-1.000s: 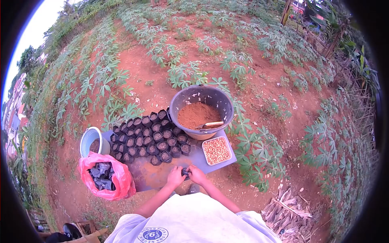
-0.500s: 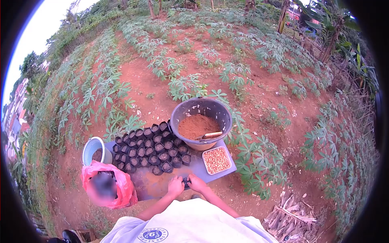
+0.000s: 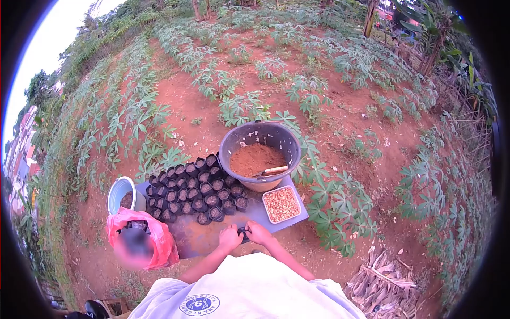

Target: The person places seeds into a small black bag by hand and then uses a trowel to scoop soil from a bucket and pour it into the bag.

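Close to my body, at the table's near edge, a small black plastic planting bag (image 3: 244, 234) is pinched between my two hands. My left hand (image 3: 230, 237) has its fingers closed on the bag's left side. On the other side my right hand (image 3: 257, 233) grips it, fingers curled in. Part of the bag is hidden behind the fingers. Just beyond my hands stand rows of black planting bags filled with dark soil (image 3: 192, 192), packed together on the grey table (image 3: 254, 215).
A large dark tub (image 3: 296, 151) holds reddish soil and a wooden-handled trowel (image 3: 274, 170). Nearer stands a white tray of corn kernels (image 3: 282, 204). On the left are a light blue bucket (image 3: 140, 202) and a pink plastic bag (image 3: 164, 242) with black contents. Leafy crop rows surround the table.
The view has shifted slightly, so the tub, tray and bags sit a little differently in the picture. Both hands still hold the small black bag, with their fingers slightly moved.
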`<state>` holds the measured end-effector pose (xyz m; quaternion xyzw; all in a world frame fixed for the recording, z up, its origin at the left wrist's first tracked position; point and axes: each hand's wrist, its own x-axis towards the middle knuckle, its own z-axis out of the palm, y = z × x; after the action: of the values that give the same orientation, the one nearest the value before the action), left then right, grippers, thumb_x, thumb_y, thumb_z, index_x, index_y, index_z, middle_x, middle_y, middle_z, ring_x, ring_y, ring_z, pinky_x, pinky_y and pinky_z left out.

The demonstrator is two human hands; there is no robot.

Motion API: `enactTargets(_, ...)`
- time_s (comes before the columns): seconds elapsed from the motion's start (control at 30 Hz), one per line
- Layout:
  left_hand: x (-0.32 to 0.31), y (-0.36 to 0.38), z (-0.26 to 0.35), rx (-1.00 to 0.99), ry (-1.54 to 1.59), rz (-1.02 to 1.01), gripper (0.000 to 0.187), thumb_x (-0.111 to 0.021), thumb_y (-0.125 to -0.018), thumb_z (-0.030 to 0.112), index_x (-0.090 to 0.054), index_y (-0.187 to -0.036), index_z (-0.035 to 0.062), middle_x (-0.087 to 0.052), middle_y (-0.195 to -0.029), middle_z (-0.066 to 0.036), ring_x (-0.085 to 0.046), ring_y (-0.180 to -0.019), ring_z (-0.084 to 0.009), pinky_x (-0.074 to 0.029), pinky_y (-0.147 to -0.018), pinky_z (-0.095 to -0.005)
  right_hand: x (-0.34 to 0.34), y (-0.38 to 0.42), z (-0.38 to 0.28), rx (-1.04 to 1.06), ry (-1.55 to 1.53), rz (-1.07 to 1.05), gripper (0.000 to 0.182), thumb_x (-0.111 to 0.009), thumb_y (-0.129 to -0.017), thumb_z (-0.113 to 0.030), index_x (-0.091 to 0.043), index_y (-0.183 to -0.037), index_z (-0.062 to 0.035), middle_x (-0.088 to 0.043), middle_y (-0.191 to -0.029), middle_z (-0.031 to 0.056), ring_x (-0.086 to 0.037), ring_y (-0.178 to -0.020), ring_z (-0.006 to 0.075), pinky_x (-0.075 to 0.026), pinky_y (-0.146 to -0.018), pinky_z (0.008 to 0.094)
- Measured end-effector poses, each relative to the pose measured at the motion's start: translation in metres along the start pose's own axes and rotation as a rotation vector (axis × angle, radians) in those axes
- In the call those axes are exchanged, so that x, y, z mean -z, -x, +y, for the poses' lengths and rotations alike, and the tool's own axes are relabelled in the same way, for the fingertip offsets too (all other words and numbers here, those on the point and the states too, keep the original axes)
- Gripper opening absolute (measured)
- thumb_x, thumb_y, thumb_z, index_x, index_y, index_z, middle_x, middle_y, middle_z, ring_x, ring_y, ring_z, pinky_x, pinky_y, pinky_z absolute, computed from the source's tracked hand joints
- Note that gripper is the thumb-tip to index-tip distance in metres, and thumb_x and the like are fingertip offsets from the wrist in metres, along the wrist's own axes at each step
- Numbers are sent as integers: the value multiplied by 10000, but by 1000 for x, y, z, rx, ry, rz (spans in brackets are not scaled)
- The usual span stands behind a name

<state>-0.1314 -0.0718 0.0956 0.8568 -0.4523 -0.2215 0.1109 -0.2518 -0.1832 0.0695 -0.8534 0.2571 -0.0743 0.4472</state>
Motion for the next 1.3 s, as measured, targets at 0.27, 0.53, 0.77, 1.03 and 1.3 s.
enactTargets(0.27,-4,-6,2,-48,-44,38,276,-642,-771,211,-595,-968,23,-647,-1007,-173,-626,-973,-322,-459,-866,-458,5,-1,4,81,13,-21,140,-600,-767,-89,-531,-870,-23,-590,-858,164,-593,-843,345,-480,-737,423)
enactTargets(0.53,0,-3,6,-91,-109,81,203,-604,-785,188,-623,-937,54,-642,-968,-175,-631,-954,-325,-464,-859,-458,11,-2,5,103,25,-23,139,-599,-761,-74,-528,-866,-15,-574,-837,157,-586,-822,334,-475,-722,415)
enactTargets(0.77,0,-11,-9,-161,45,24,136,-612,-788,192,-653,-826,69,-655,-989,-205,-620,-1002,-343,-471,-888,-481,21,-2,10,68,36,59,122,-592,-763,-56,-532,-863,-18,-561,-838,145,-595,-813,313,-480,-720,400)
enactTargets(1.03,11,-8,4,106,351,-59,198,-613,-788,217,-660,-865,41,-661,-904,-230,-640,-916,-383,-512,-814,-448,34,3,-14,5,13,-31,111,-591,-787,-87,-534,-868,-38,-580,-919,162,-602,-870,361,-478,-758,454)
enactTargets(1.3,17,-7,7,72,332,-41,210,-618,-781,221,-649,-839,21,-662,-863,-224,-647,-878,-384,-508,-791,-459,19,12,-8,96,165,-94,367,-534,-836,-131,-603,-1195,-95,-581,-1098,171,-586,-1036,340,-479,-898,427)
